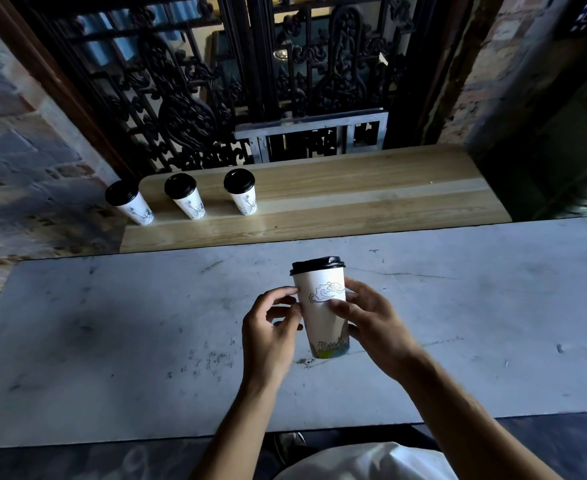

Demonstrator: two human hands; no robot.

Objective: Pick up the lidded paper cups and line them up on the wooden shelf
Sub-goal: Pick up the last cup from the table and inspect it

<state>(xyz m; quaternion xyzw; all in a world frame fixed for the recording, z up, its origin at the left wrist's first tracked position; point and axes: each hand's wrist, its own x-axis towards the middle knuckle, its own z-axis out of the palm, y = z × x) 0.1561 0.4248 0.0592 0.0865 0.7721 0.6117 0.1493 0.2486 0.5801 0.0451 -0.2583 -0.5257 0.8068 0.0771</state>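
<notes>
My right hand wraps the lidded cup just over the grey table; my left hand pinches its other side with curled fingertips; squeezing harder could buckle the paper and pop the lid; reaching for the wooden shelf, I might clip the three cups standing at its left end.

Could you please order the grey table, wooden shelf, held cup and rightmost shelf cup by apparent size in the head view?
1. grey table
2. wooden shelf
3. held cup
4. rightmost shelf cup
The cups may be alike; nearness enlarges the held one.
</notes>
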